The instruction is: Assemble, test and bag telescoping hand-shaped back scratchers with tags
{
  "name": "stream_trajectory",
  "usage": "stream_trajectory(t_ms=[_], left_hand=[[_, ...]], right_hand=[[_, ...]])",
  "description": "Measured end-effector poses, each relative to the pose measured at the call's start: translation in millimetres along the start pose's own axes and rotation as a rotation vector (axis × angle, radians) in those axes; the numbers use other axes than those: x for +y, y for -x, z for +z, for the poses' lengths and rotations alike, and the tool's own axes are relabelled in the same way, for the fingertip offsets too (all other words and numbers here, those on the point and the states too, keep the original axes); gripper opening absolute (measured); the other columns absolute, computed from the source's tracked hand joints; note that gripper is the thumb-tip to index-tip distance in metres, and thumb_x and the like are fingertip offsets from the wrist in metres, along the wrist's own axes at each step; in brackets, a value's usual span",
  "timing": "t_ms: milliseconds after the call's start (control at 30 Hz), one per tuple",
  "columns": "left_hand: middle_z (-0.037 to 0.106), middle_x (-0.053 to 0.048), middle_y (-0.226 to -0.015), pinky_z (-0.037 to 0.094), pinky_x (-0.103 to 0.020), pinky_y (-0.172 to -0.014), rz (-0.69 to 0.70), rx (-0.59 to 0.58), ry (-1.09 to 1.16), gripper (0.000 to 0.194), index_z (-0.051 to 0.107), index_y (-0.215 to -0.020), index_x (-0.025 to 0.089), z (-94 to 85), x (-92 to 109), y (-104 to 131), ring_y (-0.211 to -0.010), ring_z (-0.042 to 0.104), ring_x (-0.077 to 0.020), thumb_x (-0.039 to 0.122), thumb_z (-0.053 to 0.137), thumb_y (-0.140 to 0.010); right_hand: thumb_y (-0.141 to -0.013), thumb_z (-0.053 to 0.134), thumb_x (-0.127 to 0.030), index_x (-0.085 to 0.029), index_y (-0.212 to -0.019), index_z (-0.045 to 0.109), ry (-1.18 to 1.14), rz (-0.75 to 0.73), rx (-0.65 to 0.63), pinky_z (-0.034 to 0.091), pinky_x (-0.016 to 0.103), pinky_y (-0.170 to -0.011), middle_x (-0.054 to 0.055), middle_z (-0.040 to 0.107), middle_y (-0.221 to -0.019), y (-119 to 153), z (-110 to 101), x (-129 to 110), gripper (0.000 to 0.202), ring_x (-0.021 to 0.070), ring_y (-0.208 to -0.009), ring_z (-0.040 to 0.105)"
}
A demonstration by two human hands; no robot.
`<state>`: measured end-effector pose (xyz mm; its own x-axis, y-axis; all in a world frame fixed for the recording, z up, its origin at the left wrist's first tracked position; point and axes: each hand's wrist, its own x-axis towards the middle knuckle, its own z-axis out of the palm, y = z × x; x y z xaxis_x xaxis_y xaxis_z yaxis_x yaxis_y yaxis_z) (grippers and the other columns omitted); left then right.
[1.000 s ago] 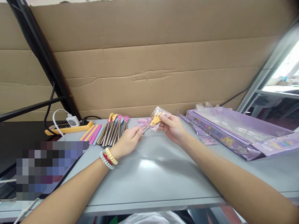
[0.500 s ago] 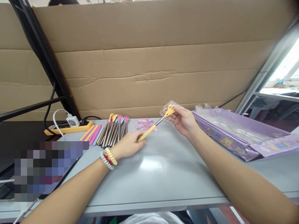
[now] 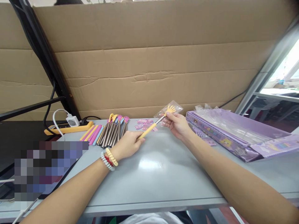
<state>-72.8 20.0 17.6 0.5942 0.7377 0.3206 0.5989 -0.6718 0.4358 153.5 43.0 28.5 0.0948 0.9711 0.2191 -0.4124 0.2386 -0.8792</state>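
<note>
My left hand point(image 3: 131, 143) is closed round the yellow handle of a hand-shaped back scratcher point(image 3: 147, 131), which slants up to the right on a short metal rod. Its yellow hand-shaped head sits inside a clear plastic bag point(image 3: 178, 107). Fingers of my right hand point(image 3: 177, 125) pinch the bag beside the head. Left of my left hand lie several metal rods point(image 3: 109, 133) with pink, yellow and blue heads, and several coloured tubes point(image 3: 94, 134). Small pink printed cards point(image 3: 143, 123) lie behind the scratcher.
A purple box point(image 3: 219, 138) holding clear bags stands at the right, with a purple item and card beside it. At the left are a yellow power strip point(image 3: 67, 128), a white plug and cables. Cardboard point(image 3: 149, 62) walls the back of the grey table point(image 3: 158, 183).
My right hand has shifted slightly left and down. More of the bag now shows, spread around the head. The purple item and card beside the box have come into view.
</note>
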Motion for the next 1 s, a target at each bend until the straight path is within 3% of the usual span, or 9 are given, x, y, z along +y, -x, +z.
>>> stream_trajectory(t_ms=[133,333,433,567,700,867,1000], left_hand=[[0.047,0.003,-0.058,0.026,-0.025,-0.053,0.011,0.008,-0.003,0.019,0.055,-0.074,0.016,0.5,0,0,-0.053,0.038,-0.01,0.026,0.043,-0.085],[0.049,0.002,-0.062,0.028,-0.024,-0.054,0.03,-0.006,0.015,0.02,0.057,-0.077,0.016,0.2,2,0,-0.055,0.04,-0.0107,0.027,0.042,-0.086],[0.054,0.001,-0.068,0.032,-0.024,-0.057,0.057,-0.029,0.042,0.023,0.059,-0.101,0.017,-0.2,3,1,-0.059,0.043,-0.0115,0.026,0.045,-0.085],[0.06,-0.001,-0.086,0.039,-0.025,-0.061,0.101,-0.072,0.128,0.058,0.032,-0.137,0.021,0.9,3,4,-0.064,0.05,-0.0117,0.022,0.051,-0.082],[0.061,-0.001,-0.088,0.041,-0.025,-0.062,0.14,-0.121,0.152,0.061,0.027,-0.139,0.023,3.4,2,6,-0.062,0.051,-0.0105,0.022,0.051,-0.083],[0.062,0.001,-0.083,0.04,-0.025,-0.061,0.101,-0.059,0.121,0.062,0.029,-0.139,0.025,3.4,1,5,-0.06,0.051,-0.0103,0.03,0.056,-0.083],[0.063,0.003,-0.078,0.039,-0.024,-0.061,0.091,-0.048,0.087,0.076,0.029,-0.139,0.026,1.2,2,5,-0.061,0.054,-0.0111,0.039,0.067,-0.075]], right_hand=[[-0.061,0.08,-0.034,-0.012,-0.072,0.065,0.043,0.031,-0.054,0.057,0.023,-0.053,0.004,0.067,-0.067,3,3,7,0.028,0.0105,-0.055,0.061],[-0.059,0.08,-0.039,-0.013,-0.075,0.067,0.109,0.087,-0.154,0.057,0.025,-0.057,0.003,0.066,-0.065,7,7,15,0.034,0.0131,-0.059,0.063],[-0.058,0.081,-0.037,-0.013,-0.071,0.066,0.11,0.074,-0.132,0.057,0.025,-0.056,0.003,0.066,-0.064,7,6,13,0.031,0.0133,-0.058,0.063],[-0.06,0.081,-0.032,-0.014,-0.064,0.061,0.08,0.07,-0.085,0.057,0.024,-0.052,0.005,0.068,-0.07,5,4,4,0.027,0.0118,-0.056,0.062],[-0.06,0.08,-0.028,-0.014,-0.067,0.062,0.089,0.143,-0.117,0.056,0.024,-0.05,0.006,0.07,-0.074,5,3,1,0.024,0.0128,-0.057,0.063],[-0.064,0.078,-0.029,-0.012,-0.076,0.066,0.142,0.19,-0.173,0.057,0.025,-0.055,0.007,0.069,-0.074,8,3,7,0.024,0.0141,-0.061,0.065],[-0.067,0.075,-0.032,-0.011,-0.079,0.066,0.171,0.204,-0.241,0.056,0.025,-0.057,0.009,0.071,-0.078,11,6,8,0.026,0.0152,-0.064,0.067]])
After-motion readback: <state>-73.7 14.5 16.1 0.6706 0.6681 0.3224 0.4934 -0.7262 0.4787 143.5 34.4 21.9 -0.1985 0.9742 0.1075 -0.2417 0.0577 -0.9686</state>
